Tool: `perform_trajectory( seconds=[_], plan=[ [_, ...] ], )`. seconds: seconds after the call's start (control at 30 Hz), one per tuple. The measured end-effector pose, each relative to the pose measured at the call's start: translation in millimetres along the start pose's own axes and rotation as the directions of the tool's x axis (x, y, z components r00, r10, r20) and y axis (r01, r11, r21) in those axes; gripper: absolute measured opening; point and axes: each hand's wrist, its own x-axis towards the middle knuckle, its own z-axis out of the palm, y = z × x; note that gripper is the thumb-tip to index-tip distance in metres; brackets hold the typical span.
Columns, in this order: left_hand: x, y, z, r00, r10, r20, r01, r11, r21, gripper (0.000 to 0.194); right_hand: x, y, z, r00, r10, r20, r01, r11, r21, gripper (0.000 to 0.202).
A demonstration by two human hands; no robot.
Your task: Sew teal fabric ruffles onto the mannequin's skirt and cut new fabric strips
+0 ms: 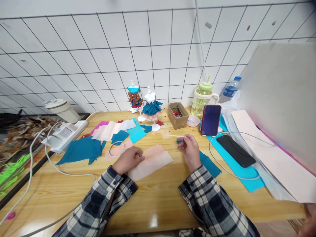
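Note:
My left hand [129, 159] rests at the left edge of a pale pink crepe paper piece [154, 163], its fingers curled together; what they grip, if anything, is hidden. My right hand [190, 149] pinches a thin white strip [174, 135] that points left above the table. Under my right wrist lies a dark teal paper piece [209, 164]. A ring of tape [117, 143] lies left of my left hand. Behind the hands stand two small white dress forms, one in a teal and pink skirt [151, 110], the other in a blue, brown and red dress [135, 98].
Coloured paper scraps [81, 149] and a power strip [65, 136] lie left. A cardboard box [178, 120], pink dish [193, 120], green-lidded jug [203, 98] and upright phone [211, 120] stand behind. Right are a black phone [235, 150], looping cable and paper sheets [271, 154].

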Motion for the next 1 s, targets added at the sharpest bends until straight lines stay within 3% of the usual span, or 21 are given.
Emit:
perform_trajectory(
  seconds=[0.1,0.17,0.23,0.27,0.3,0.33,0.43,0.53,0.7,0.77,0.83,0.9,0.93,1.0],
  plan=[
    [-2.8,19.6,-13.7,0.960,0.082,-0.269,-0.057,0.993,0.100,0.019,0.3,-1.3,-0.3,1.000,-0.004,-0.015,0.004,1.000,-0.002,0.027],
    [-7.2,34.1,-17.6,0.859,0.304,-0.413,-0.197,0.939,0.283,0.014,1.5,-1.7,-1.9,0.999,-0.014,-0.030,0.014,1.000,0.000,0.027],
    [-12.7,44.7,-12.0,0.734,0.554,-0.392,-0.378,0.814,0.442,0.019,3.0,-1.8,-3.9,0.999,-0.023,-0.041,0.023,1.000,0.001,0.027],
    [-15.5,47.6,-5.5,0.692,0.639,-0.336,-0.453,0.746,0.488,0.023,3.6,-1.8,-4.9,0.999,-0.024,-0.046,0.024,1.000,-0.002,0.027],
    [-18.1,48.6,2.6,0.678,0.681,-0.276,-0.498,0.702,0.509,0.025,4.1,-1.8,-5.6,0.998,-0.024,-0.051,0.024,1.000,-0.005,0.027],
    [-20.7,47.8,11.5,0.704,0.679,-0.211,-0.514,0.691,0.509,0.025,4.4,-1.8,-6.1,0.998,-0.024,-0.055,0.024,1.000,-0.008,0.026],
    [-28.0,37.9,33.5,0.822,0.560,-0.100,-0.482,0.779,0.401,0.027,4.2,-1.9,-6.2,0.999,-0.021,-0.049,0.021,1.000,-0.012,0.027],
    [-34.7,26.3,39.2,0.891,0.452,-0.046,-0.424,0.863,0.275,0.042,3.7,-0.9,-5.2,1.000,-0.024,-0.019,0.023,1.000,-0.020,0.027],
    [-39.7,22.8,35.4,0.924,0.382,-0.014,-0.373,0.908,0.189,0.039,4.2,2.8,-5.3,0.999,-0.047,0.002,0.047,0.996,-0.082,0.024],
    [-39.0,24.7,34.9,0.931,0.351,-0.096,-0.343,0.935,0.094,0.040,1.0,3.6,-4.3,0.995,-0.087,0.043,0.091,0.990,-0.112,0.022],
    [-37.4,25.2,33.5,0.934,0.258,-0.248,-0.294,0.949,-0.116,0.040,-7.5,3.9,-0.5,0.976,-0.147,0.162,0.175,0.970,-0.170,0.017],
    [-35.8,23.1,30.6,0.949,0.094,-0.300,-0.232,0.854,-0.465,0.044,-21.6,4.5,6.0,0.909,-0.237,0.343,0.337,0.902,-0.270,0.010],
    [-35.6,21.1,29.0,0.973,0.023,-0.228,-0.171,0.737,-0.654,0.052,-30.0,5.1,9.9,0.850,-0.297,0.435,0.455,0.829,-0.325,0.006],
    [-36.5,16.1,26.6,0.996,0.012,0.084,0.071,0.425,-0.902,0.075,-46.7,6.9,17.5,0.653,-0.392,0.648,0.713,0.607,-0.351,0.006]
  ],
)
